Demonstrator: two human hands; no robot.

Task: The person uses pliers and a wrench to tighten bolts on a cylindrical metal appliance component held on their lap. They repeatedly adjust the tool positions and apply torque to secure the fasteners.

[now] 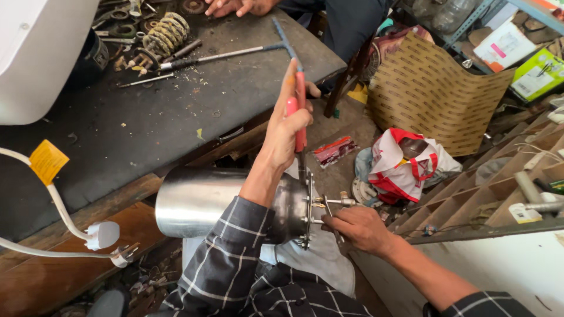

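Hands (screwdriver) on steel tank

Bright, even daylight, soft shadows only. Strong glare on the white casing top left, nearly blown out; sheen streaks along the steel cylinder. Center sharp, no motion blur. Wide-angle bend at edges, esp. the counter rim and shelf on the right. Bottom corners slightly soft.

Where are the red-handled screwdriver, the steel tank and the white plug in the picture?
red-handled screwdriver (300, 117): head view, on the red handle above the left hand's fingers.
steel tank (191, 202): head view, on the shiny cylindrical side wall.
white plug (103, 235): head view, on the plug's white body at the cable end.
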